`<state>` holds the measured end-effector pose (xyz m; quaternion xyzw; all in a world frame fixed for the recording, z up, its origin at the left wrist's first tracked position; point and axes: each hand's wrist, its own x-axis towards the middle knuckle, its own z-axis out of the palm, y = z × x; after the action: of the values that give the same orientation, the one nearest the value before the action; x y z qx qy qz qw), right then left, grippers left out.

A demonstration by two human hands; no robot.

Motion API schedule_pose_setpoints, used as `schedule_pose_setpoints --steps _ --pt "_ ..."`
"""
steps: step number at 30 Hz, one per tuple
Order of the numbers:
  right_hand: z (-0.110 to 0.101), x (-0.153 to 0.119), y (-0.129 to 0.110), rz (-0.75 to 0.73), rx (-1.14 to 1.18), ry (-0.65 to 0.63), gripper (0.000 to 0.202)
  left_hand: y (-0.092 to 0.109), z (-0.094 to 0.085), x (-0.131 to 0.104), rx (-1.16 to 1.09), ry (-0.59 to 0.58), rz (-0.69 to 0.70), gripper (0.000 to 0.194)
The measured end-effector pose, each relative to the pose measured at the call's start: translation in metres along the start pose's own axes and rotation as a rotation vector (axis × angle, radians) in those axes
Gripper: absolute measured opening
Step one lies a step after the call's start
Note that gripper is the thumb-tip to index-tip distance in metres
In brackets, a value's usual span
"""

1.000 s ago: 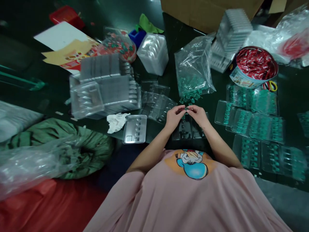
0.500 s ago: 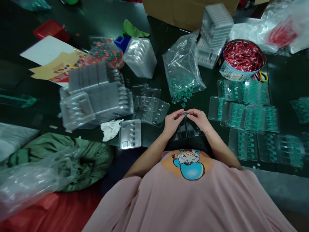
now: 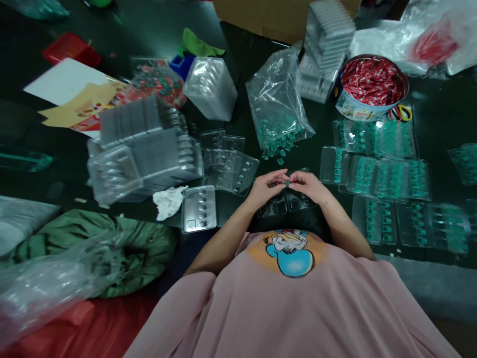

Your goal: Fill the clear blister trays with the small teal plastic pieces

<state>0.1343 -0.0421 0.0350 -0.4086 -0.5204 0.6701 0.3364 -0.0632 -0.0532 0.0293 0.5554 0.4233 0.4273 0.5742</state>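
Fingertips of both hands meet around a small green plastic piece [image 3: 287, 183]. My left hand [image 3: 267, 187] pinches it from one side, and my right hand [image 3: 306, 185] from the other. Below the hands lie clear plastic blister trays [image 3: 297, 200], partly covered by them. Just beyond my fingers, loose green pieces [image 3: 278, 144] spill from the mouth of a clear plastic bag [image 3: 278, 94]. To the right, several clear trays filled with green pieces [image 3: 391, 177] lie in overlapping rows.
Stacked clear trays [image 3: 145, 149] stand at the left, with a single tray [image 3: 199, 209] and a crumpled white tissue [image 3: 168, 203] near the edge. A round tin of red packets [image 3: 373, 82] sits back right beside scissors [image 3: 404, 113]. A cardboard box [image 3: 283, 20] stands behind.
Both hands have come slightly lower, toward my body, with the small green piece still between the fingertips. The whole view has shifted a little.
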Motion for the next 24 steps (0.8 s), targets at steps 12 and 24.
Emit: schedule_pose_setpoints --steps 12,24 --pt "0.011 -0.012 0.001 -0.101 -0.009 -0.006 0.029 0.007 -0.007 0.003 0.043 -0.200 0.028 0.036" --pt "0.015 -0.009 -0.007 -0.021 0.341 0.268 0.036 0.001 0.031 0.020 -0.442 0.153 -0.113 0.037"
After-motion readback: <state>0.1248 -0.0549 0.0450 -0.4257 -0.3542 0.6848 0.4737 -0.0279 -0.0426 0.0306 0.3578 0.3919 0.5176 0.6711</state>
